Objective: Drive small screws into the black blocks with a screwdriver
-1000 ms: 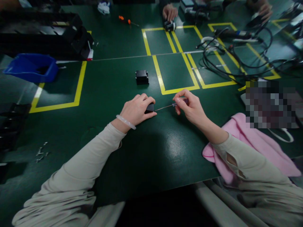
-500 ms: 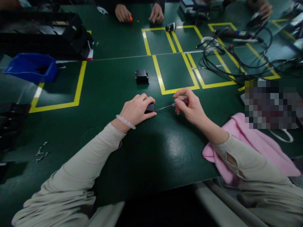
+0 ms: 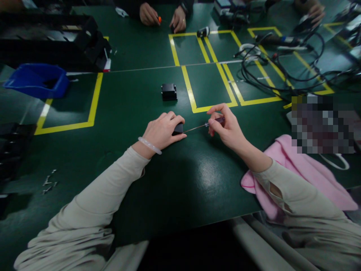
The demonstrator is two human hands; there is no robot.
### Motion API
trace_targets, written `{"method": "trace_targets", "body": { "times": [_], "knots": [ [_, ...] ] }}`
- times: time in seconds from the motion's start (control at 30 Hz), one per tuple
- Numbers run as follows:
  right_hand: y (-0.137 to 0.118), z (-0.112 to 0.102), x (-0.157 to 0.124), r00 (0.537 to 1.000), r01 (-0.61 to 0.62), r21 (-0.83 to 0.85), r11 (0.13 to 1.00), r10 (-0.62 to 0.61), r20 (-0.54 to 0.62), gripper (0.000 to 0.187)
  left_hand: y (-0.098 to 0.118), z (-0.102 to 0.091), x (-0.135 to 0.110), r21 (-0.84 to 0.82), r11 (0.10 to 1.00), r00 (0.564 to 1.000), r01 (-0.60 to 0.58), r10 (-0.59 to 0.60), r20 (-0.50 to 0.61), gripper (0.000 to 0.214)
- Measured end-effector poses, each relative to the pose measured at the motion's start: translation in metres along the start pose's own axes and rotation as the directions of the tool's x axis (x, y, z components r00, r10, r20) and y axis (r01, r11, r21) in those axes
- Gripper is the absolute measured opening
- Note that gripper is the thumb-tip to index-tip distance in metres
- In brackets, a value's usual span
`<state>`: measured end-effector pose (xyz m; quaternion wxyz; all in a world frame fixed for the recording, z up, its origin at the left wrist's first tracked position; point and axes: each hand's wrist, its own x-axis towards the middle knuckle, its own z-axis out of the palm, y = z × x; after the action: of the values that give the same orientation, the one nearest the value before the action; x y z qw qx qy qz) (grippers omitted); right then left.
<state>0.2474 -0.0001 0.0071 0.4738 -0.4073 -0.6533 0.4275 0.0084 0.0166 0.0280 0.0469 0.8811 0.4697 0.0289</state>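
My left hand (image 3: 163,131) is closed over a small black block (image 3: 178,129) and presses it to the green table (image 3: 169,188). My right hand (image 3: 227,130) pinches the dark red handle of a thin screwdriver (image 3: 210,124). Its metal shaft lies almost level and its tip meets the right side of the block. A white bangle circles my left wrist. A second black block (image 3: 169,92) stands alone a little farther back.
Yellow tape outlines (image 3: 208,75) mark the table. A blue bin (image 3: 36,79) sits far left, black trays (image 3: 56,41) behind it. Tangled cables (image 3: 276,64) lie back right, pink cloth (image 3: 304,177) right, small screws (image 3: 49,180) left. Another person's hands (image 3: 163,17) work at the far edge.
My hands have hardly moved; the fingers of my right hand shifted slightly on the screwdriver handle. At the far edge, another person's hands came in and picked up the orange screwdriver.
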Motion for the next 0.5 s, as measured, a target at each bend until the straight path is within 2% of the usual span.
{"method": "trace_targets", "body": {
  "times": [0.23, 0.4, 0.5],
  "knots": [
    [0.0013, 0.0015, 0.0008, 0.999, -0.051, 0.054, 0.997, 0.051, -0.003, 0.027, -0.0001, 0.0004, -0.0001, -0.007, 1.0, 1.0, -0.002, 0.002, -0.002, 0.04],
    [0.0013, 0.0008, 0.0003, 1.0, -0.009, 0.041, 0.999, 0.01, -0.013, 0.027, 0.0006, -0.0001, -0.0002, 0.003, 1.0, 1.0, -0.002, 0.002, -0.005, 0.039],
    [0.0008, 0.0009, 0.0004, 1.0, -0.024, 0.049, 0.999, 0.024, -0.013, 0.028, 0.0004, 0.0001, -0.0003, 0.007, 1.0, 1.0, -0.003, 0.003, -0.006, 0.04]
  ]
}}
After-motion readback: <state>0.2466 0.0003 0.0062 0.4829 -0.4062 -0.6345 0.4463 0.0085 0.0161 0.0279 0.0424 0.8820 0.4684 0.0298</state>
